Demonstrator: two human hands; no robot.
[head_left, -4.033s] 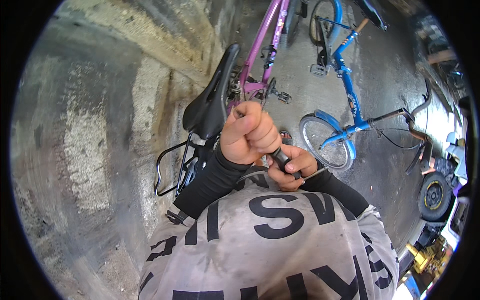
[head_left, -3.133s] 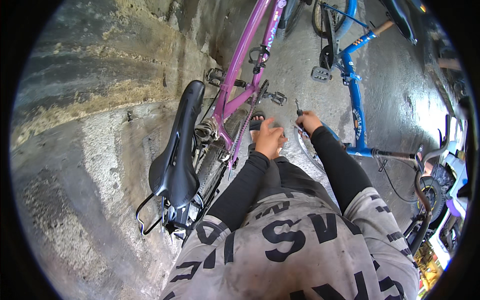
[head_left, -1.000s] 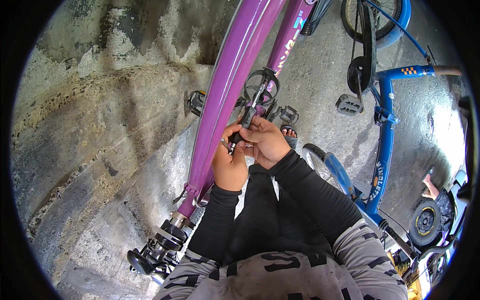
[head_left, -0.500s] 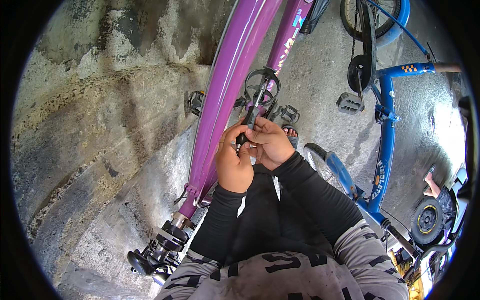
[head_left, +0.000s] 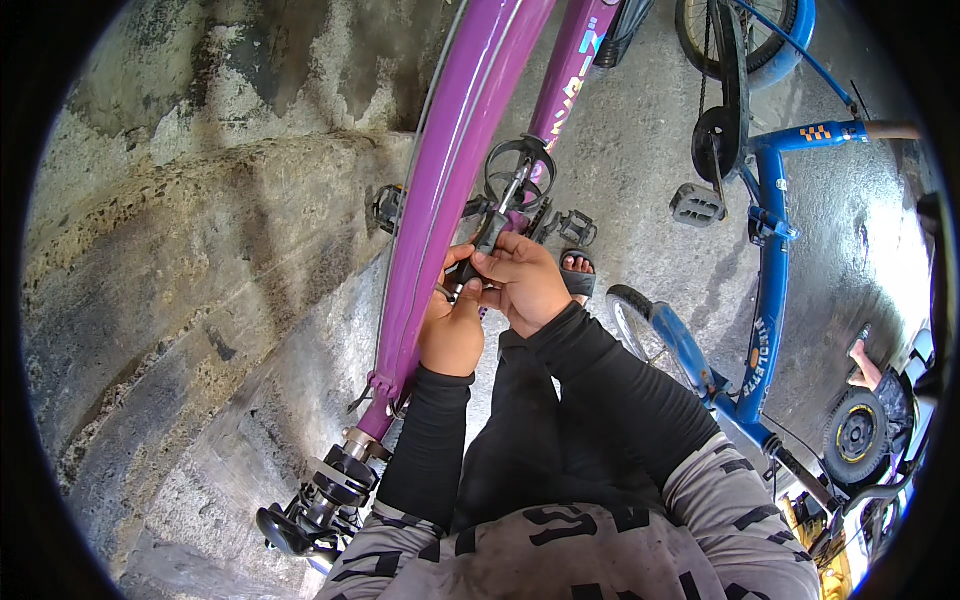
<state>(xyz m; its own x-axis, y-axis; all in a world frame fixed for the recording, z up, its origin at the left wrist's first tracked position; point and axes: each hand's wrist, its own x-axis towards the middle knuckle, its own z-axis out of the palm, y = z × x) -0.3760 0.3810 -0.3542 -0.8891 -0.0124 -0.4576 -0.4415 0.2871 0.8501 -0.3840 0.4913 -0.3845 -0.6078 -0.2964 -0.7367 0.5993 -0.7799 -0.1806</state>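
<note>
Both my hands are closed together close beside the thick purple bike tube. In my right hand, thumb and fingers pinch a slim black-handled tool with a silver shaft. The shaft reaches up to a black bottle cage on the thinner purple tube; whether its tip touches anything there is unclear. My left hand curls round the tool's lower end, next to a small silver part. Its fingers partly hide that end.
Black pedals flank the purple bike, and its saddle lies low left. A worn concrete wall stands at left. On the right are a blue bike frame, a wheel and another person's leg. A sandalled foot is near my hands.
My hands and the tool have shifted a little left, closer to the thick purple tube. More of the sandalled foot shows beside my right hand.
</note>
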